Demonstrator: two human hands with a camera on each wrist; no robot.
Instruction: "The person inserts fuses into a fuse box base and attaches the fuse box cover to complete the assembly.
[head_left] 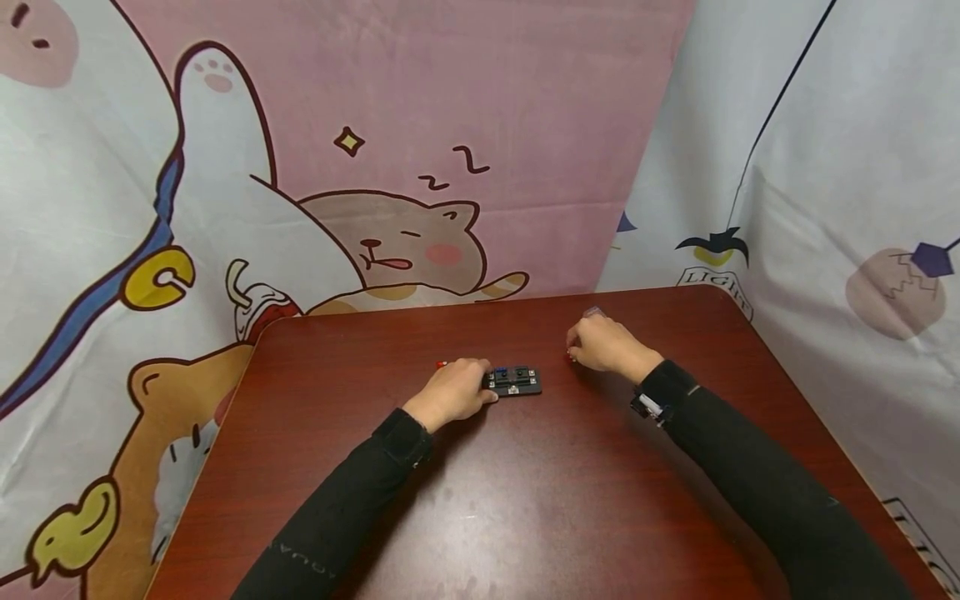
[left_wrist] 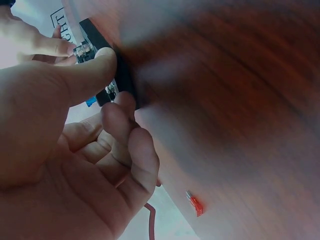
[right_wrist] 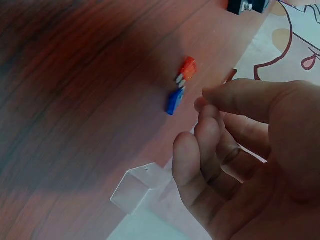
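Note:
My left hand (head_left: 453,390) grips the left end of a black terminal block (head_left: 514,381) with silver screws, thumb on one side and fingertips on the other. In the left wrist view a blue piece (left_wrist: 91,101) shows at the block's edge. My right hand (head_left: 606,343) hovers over the table to the right, its fingers loosely bent and nothing visible between them. Beside its fingertips, in the right wrist view, a red blade fuse (right_wrist: 188,68) and a blue blade fuse (right_wrist: 174,101) lie with their metal prongs close together.
A clear plastic cover (right_wrist: 142,185) stands on the table (head_left: 510,500) just beyond the right hand. Another red blade fuse (left_wrist: 196,205) lies left of the block. Printed cloth (head_left: 465,100) hangs along the table's back and sides.

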